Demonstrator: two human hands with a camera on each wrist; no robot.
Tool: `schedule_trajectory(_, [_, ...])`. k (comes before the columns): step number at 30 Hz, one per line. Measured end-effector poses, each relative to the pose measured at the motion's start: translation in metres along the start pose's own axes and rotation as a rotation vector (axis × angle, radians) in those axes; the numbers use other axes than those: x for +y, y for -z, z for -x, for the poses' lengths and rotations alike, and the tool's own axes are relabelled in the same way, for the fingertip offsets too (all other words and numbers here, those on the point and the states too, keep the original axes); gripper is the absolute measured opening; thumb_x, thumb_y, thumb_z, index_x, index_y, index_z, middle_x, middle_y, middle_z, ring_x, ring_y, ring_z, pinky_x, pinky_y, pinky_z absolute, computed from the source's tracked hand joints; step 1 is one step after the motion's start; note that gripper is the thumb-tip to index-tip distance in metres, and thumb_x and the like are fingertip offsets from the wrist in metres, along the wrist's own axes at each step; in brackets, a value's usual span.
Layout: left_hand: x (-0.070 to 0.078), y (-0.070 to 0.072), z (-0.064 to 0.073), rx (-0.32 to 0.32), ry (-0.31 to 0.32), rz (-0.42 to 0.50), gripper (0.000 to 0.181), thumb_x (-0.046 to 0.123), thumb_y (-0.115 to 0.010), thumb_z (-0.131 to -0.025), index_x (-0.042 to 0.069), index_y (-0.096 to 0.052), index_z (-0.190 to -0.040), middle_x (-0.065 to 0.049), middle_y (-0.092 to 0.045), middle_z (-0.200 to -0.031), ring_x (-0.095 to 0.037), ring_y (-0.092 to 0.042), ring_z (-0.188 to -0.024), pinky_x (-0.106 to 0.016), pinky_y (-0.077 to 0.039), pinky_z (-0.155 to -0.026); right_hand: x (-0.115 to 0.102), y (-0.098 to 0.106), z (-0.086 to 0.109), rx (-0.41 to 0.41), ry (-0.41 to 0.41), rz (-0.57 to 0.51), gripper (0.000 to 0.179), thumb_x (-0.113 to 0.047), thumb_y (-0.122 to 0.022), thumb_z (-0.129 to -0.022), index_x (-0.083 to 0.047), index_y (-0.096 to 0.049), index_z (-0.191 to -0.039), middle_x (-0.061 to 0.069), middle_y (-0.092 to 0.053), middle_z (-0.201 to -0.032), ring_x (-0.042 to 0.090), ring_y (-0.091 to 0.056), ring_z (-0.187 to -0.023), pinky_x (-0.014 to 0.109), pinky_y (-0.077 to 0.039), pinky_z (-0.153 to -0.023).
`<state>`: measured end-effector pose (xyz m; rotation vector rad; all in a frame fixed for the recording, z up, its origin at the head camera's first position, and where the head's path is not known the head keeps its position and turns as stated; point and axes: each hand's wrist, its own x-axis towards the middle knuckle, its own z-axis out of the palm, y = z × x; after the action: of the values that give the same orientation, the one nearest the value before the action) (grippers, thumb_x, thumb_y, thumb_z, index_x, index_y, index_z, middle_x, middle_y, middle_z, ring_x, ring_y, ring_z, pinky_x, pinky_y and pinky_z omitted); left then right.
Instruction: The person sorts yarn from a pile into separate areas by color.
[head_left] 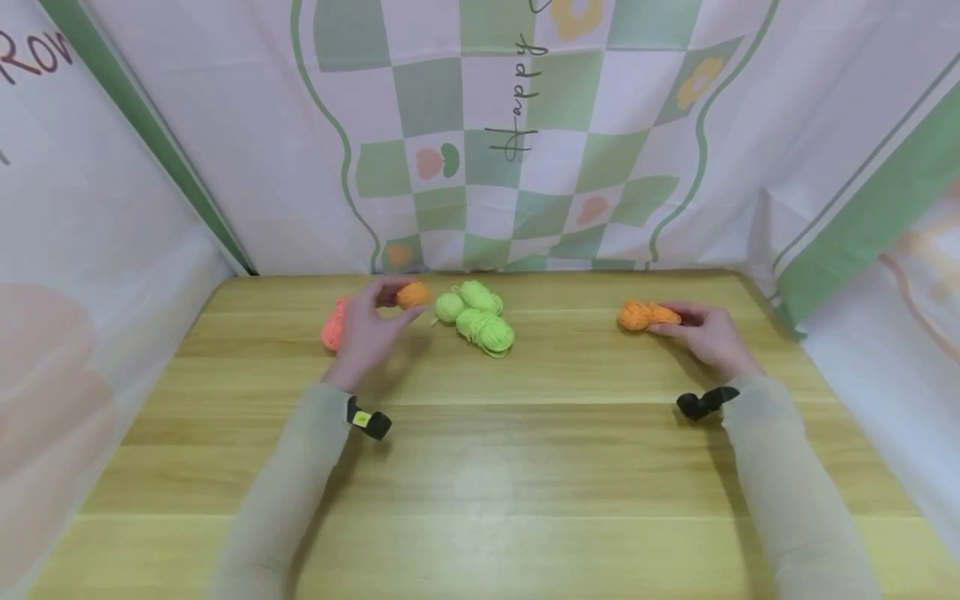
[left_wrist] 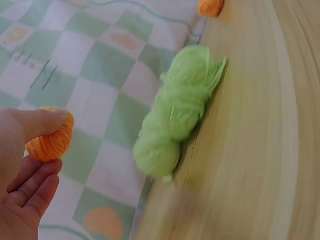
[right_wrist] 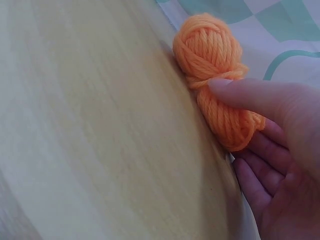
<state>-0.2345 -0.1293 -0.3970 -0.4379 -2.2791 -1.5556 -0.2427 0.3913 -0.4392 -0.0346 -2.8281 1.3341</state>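
In the head view my left hand [head_left: 369, 329] is lifted over the left part of the table, pinching a small orange yarn ball [left_wrist: 52, 140] between thumb and fingers. Just to its right lie several light green yarn balls [head_left: 480, 321], bunched together. A coral-pink yarn ball [head_left: 333, 327] is partly hidden behind the left hand. Toward the right side, my right hand [head_left: 708, 333] has its thumb and fingers around an orange yarn ball [right_wrist: 227, 120]. Another orange yarn ball [right_wrist: 207, 45] touches its far end, with a strand crossing where the two meet.
The wooden table [head_left: 480, 467] ends at the back against a hanging cloth [head_left: 495, 192] with green checks. More cloth hangs along the left side [head_left: 90, 250] and the right side [head_left: 885, 275]. Each wrist wears a black camera strap.
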Motion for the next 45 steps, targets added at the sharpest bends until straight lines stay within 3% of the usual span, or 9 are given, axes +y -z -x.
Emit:
schedule_trajectory(5, [-0.006,0.016,0.011,0.047,0.036,-0.001,0.040,0.009,-0.085,-0.084,0.002,-0.068,-0.119,-0.008,-0.070,-0.109,-0.022,-0.064,-0.096,-0.056,-0.051,-0.091,0.001,-0.003,0.002,-0.004,0.019,-0.009,0.066,-0.042,-0.078,-0.090,-0.001,-0.060,-0.139,0.021,-0.061,-0.134,0.005,-0.055,-0.106,0.008,-0.042,-0.084])
schedule_trajectory(7, [-0.009,0.020,0.013,0.064,0.039,-0.009,0.040,0.010,-0.086,-0.083,0.003,-0.068,-0.118,-0.008,-0.071,-0.108,-0.020,-0.064,-0.095,-0.050,-0.052,-0.090,0.002,-0.003,0.002,-0.003,0.025,-0.002,0.065,-0.041,-0.078,-0.091,-0.001,-0.060,-0.139,0.022,-0.061,-0.134,0.005,-0.055,-0.106,0.007,-0.041,-0.083])
schedule_trajectory(14, [-0.013,0.034,0.018,0.070,0.049,-0.018,0.039,0.010,-0.085,-0.085,0.002,-0.067,-0.119,-0.009,-0.069,-0.110,-0.021,-0.062,-0.097,-0.048,-0.053,-0.089,-0.003,0.000,0.003,0.007,0.005,-0.007,0.067,-0.043,-0.078,-0.091,-0.002,-0.059,-0.140,0.021,-0.060,-0.136,0.012,-0.054,-0.111,0.008,-0.040,-0.085])
schedule_trajectory(20, [-0.018,0.047,0.025,0.087,0.089,-0.038,0.040,0.011,-0.085,-0.085,0.003,-0.066,-0.120,-0.008,-0.069,-0.110,-0.019,-0.062,-0.099,-0.035,-0.054,-0.087,-0.006,0.000,0.004,0.000,-0.004,-0.012,0.068,-0.046,-0.077,-0.091,-0.003,-0.059,-0.141,0.021,-0.059,-0.137,0.014,-0.054,-0.113,0.008,-0.040,-0.086])
schedule_trajectory(26, [-0.029,0.069,0.031,0.140,0.102,-0.052,0.043,0.014,-0.084,-0.087,0.000,-0.064,-0.123,-0.011,-0.067,-0.116,-0.020,-0.059,-0.101,-0.046,-0.049,-0.093,-0.007,0.000,0.005,-0.001,0.001,-0.021,0.068,-0.044,-0.077,-0.091,-0.002,-0.059,-0.141,0.021,-0.059,-0.137,0.012,-0.055,-0.113,0.009,-0.041,-0.087])
schedule_trajectory(30, [-0.038,0.084,0.034,0.202,0.106,-0.076,0.043,0.009,-0.083,-0.087,-0.002,-0.064,-0.123,-0.014,-0.067,-0.116,-0.019,-0.059,-0.100,-0.044,-0.049,-0.095,-0.005,0.001,0.004,0.001,0.003,-0.008,0.068,-0.043,-0.077,-0.091,-0.002,-0.058,-0.141,0.022,-0.059,-0.138,0.013,-0.054,-0.114,0.009,-0.040,-0.086])
schedule_trajectory(39, [-0.059,0.119,0.043,0.331,0.191,-0.181,0.041,0.004,-0.081,-0.086,-0.003,-0.066,-0.124,-0.013,-0.067,-0.122,-0.012,-0.060,-0.098,-0.030,-0.052,-0.092,-0.001,0.000,0.001,0.004,0.018,-0.016,0.068,-0.040,-0.078,-0.091,-0.001,-0.057,-0.142,0.023,-0.059,-0.138,0.006,-0.055,-0.109,0.007,-0.043,-0.083])
schedule_trajectory(45, [-0.070,0.136,0.051,0.376,0.319,-0.142,0.046,0.011,-0.085,-0.085,0.002,-0.067,-0.127,-0.007,-0.066,-0.119,-0.012,-0.059,-0.097,-0.020,-0.049,-0.085,-0.004,0.001,0.003,0.007,0.016,-0.016,0.067,-0.039,-0.078,-0.091,-0.001,-0.057,-0.142,0.023,-0.059,-0.138,0.005,-0.055,-0.109,0.007,-0.042,-0.083])
